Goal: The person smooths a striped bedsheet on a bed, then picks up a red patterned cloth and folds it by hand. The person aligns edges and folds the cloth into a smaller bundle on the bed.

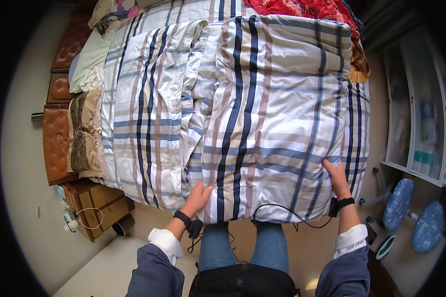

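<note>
A white plaid quilt with navy, blue and tan stripes is folded over on the bed before me. My left hand is at the left edge of the folded part, near its front corner, with some fingers hidden in the cloth. My right hand grips the opposite edge, thumb on top and the other fingers out of sight. Left of the fold lies another layer of plaid bedding, with a rumpled gap between the two. A black cable hangs across the quilt's front edge.
Pillows, one brown and tan and one pale green, lie by the leather headboard. A wooden nightstand stands front left. Red patterned bedding is bunched at the far right. Right of the bed are a blue-cushioned stool and a glass-fronted cabinet.
</note>
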`<state>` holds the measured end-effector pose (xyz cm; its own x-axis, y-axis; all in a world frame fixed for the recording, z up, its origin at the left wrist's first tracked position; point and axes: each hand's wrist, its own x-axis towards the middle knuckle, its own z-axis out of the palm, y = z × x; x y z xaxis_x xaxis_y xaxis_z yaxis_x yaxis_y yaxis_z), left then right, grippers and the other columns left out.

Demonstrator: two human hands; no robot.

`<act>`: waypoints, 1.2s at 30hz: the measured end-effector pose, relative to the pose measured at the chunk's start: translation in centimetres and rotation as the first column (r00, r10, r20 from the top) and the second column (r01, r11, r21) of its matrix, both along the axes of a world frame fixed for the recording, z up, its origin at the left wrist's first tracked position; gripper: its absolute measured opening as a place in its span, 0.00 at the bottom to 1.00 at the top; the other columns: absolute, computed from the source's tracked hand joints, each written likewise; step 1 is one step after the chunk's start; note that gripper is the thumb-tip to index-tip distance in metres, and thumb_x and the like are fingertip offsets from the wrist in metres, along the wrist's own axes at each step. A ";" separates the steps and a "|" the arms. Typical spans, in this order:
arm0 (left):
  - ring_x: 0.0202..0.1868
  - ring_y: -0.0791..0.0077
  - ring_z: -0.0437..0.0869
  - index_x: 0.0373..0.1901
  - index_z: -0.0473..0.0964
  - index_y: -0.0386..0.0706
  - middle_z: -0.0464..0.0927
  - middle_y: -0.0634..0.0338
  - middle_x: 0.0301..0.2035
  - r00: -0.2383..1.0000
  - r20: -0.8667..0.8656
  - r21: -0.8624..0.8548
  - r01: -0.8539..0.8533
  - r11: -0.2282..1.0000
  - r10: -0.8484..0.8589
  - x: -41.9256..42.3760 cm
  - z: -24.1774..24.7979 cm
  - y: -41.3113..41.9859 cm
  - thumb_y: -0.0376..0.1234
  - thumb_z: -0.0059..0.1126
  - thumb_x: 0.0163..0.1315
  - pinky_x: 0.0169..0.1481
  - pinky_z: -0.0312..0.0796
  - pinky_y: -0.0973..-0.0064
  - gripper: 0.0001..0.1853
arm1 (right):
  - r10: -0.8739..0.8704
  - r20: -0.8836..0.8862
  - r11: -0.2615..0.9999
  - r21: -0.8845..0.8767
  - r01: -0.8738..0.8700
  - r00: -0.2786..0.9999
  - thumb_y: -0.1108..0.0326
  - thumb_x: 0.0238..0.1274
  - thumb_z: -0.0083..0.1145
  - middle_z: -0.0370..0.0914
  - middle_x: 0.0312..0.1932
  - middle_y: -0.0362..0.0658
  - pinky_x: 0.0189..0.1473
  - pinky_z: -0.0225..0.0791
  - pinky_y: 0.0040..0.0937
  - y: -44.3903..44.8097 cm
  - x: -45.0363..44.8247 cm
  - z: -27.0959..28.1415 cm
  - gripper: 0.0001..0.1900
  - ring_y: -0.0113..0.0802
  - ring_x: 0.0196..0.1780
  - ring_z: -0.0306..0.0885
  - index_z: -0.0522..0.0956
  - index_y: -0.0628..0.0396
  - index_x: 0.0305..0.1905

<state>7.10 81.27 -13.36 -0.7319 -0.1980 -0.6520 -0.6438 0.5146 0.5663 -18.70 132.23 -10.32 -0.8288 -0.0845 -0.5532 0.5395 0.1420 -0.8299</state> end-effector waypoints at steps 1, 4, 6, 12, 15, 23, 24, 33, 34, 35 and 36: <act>0.51 0.33 0.83 0.51 0.76 0.32 0.83 0.33 0.43 1.000 0.003 -0.081 -0.024 0.996 0.024 0.2 0.1 -0.1 0.42 0.61 0.71 0.55 0.75 0.49 0.21 | -0.001 -0.019 0.996 -0.084 -0.001 1.000 0.58 0.65 0.73 0.81 0.62 0.47 0.67 0.68 0.34 -0.3 0.4 0.9 0.33 0.35 0.63 0.78 0.73 0.63 0.69; 0.53 0.34 0.82 0.55 0.75 0.33 0.81 0.36 0.47 0.992 -0.050 -0.196 -0.127 0.972 0.120 0.6 1.1 -0.5 0.35 0.61 0.68 0.59 0.75 0.50 0.18 | -0.027 -0.011 0.960 0.280 0.029 1.000 0.61 0.64 0.72 0.83 0.60 0.48 0.66 0.69 0.34 -1.5 1.2 1.9 0.31 0.36 0.60 0.80 0.75 0.64 0.67; 0.59 0.39 0.79 0.56 0.75 0.36 0.78 0.40 0.56 0.946 -0.319 -0.255 -0.134 0.958 0.047 0.4 2.0 -1.1 0.28 0.62 0.62 0.62 0.74 0.53 0.20 | -0.019 -0.083 0.954 0.296 0.043 0.996 0.61 0.64 0.72 0.84 0.60 0.48 0.65 0.69 0.33 -2.5 1.4 2.3 0.30 0.36 0.59 0.80 0.75 0.64 0.67; 0.66 0.40 0.74 0.60 0.76 0.35 0.72 0.40 0.65 0.852 -0.500 -0.538 -0.166 0.826 -0.154 3.9 2.9 -8.0 0.34 0.64 0.63 0.71 0.67 0.51 0.24 | -0.024 -0.162 0.972 0.229 0.061 0.987 0.66 0.67 0.67 0.82 0.56 0.46 0.62 0.71 0.33 -9.6 2.7 9.2 0.26 0.33 0.55 0.80 0.72 0.64 0.66; 0.73 0.37 0.68 0.70 0.72 0.38 0.65 0.35 0.72 0.970 0.000 -0.205 0.239 0.949 -0.244 7.9 0.7 -9.7 0.51 0.62 0.67 0.76 0.64 0.51 0.36 | 0.143 -0.164 0.973 0.203 -0.109 0.976 0.69 0.66 0.67 0.80 0.59 0.48 0.64 0.71 0.34 -16.9 3.7 16.2 0.30 0.36 0.58 0.80 0.69 0.64 0.69; 0.73 0.57 0.73 0.70 0.73 0.35 0.72 0.47 0.71 0.972 -0.118 0.556 -0.103 0.825 0.201 9.9 0.8 -16.2 0.53 0.52 0.78 0.74 0.66 0.67 0.33 | 0.608 -0.509 0.773 0.204 -0.600 0.609 0.77 0.61 0.65 0.80 0.56 0.47 0.62 0.73 0.32 -47.8 4.8 29.0 0.37 0.31 0.59 0.79 0.64 0.67 0.75; 0.69 0.65 0.76 0.69 0.75 0.35 0.79 0.52 0.66 0.938 -0.133 0.584 -0.186 0.790 0.320 10.9 2.3 -17.2 0.50 0.51 0.80 0.72 0.68 0.70 0.30 | 0.603 -0.572 0.773 0.248 -0.584 0.556 0.77 0.62 0.64 0.80 0.56 0.53 0.62 0.74 0.34 -52.7 5.8 28.9 0.39 0.35 0.59 0.81 0.60 0.68 0.77; 0.68 0.61 0.75 0.71 0.71 0.46 0.75 0.56 0.68 0.302 0.306 0.818 -0.569 -0.087 0.903 22.9 9.4 -31.3 0.69 0.28 0.77 0.72 0.67 0.52 0.43 | 0.698 -0.715 0.070 0.131 -0.989 -0.045 0.67 0.70 0.63 0.84 0.51 0.56 0.53 0.78 0.46 -62.4 19.2 24.0 0.29 0.54 0.50 0.86 0.70 0.58 0.72; 0.69 0.59 0.74 0.75 0.67 0.46 0.74 0.56 0.69 0.241 0.345 0.800 -0.581 -0.149 0.907 23.4 9.0 -31.9 0.69 0.33 0.76 0.73 0.66 0.51 0.43 | 0.794 -0.606 0.076 0.153 -0.985 -0.033 0.67 0.69 0.64 0.84 0.51 0.56 0.52 0.79 0.46 -60.5 19.0 22.0 0.26 0.55 0.50 0.86 0.73 0.58 0.69; 0.69 0.58 0.74 0.75 0.66 0.46 0.73 0.57 0.70 0.305 0.303 0.823 -0.561 -0.088 0.903 23.8 8.6 -32.3 0.69 0.36 0.75 0.73 0.66 0.51 0.43 | 0.840 -0.542 0.114 0.154 -0.981 0.013 0.67 0.69 0.64 0.85 0.51 0.57 0.52 0.79 0.46 -58.4 18.7 19.8 0.23 0.56 0.50 0.86 0.75 0.58 0.67; 0.70 0.58 0.74 0.76 0.65 0.46 0.73 0.57 0.70 0.316 0.278 0.810 -0.585 -0.045 0.907 23.8 8.2 -32.7 0.69 0.39 0.75 0.73 0.66 0.50 0.44 | 0.905 -0.424 0.163 0.252 -0.954 0.043 0.66 0.69 0.64 0.85 0.50 0.57 0.51 0.79 0.46 -55.5 18.7 17.9 0.22 0.56 0.50 0.86 0.77 0.59 0.64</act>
